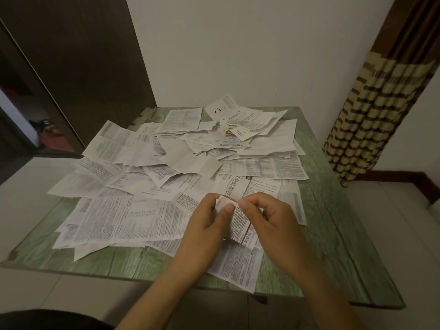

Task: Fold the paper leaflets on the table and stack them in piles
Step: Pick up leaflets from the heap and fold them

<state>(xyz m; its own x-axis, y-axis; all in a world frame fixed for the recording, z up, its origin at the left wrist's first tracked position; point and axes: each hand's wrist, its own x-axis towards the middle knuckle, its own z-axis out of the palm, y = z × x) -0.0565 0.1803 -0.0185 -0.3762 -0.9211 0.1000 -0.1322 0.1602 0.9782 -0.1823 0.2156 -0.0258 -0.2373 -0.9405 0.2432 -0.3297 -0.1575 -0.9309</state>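
Both hands are on one small leaflet (241,222), held just above the near middle of the table (338,234). The left hand (207,222) and right hand (271,217) each pinch its far end, thumbs nearly meeting. Its long axis runs from that pinch back toward the person, tilting slightly right. Loose sheets (190,151) cover most of the top, so the bare green strip at right looks the nearest room for a pile.

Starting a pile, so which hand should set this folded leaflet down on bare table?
Right, probably. Both hands pinch the leaflet, but the right hand is nearest the bare table strip on that side; the left hand has loose sheets beside it.
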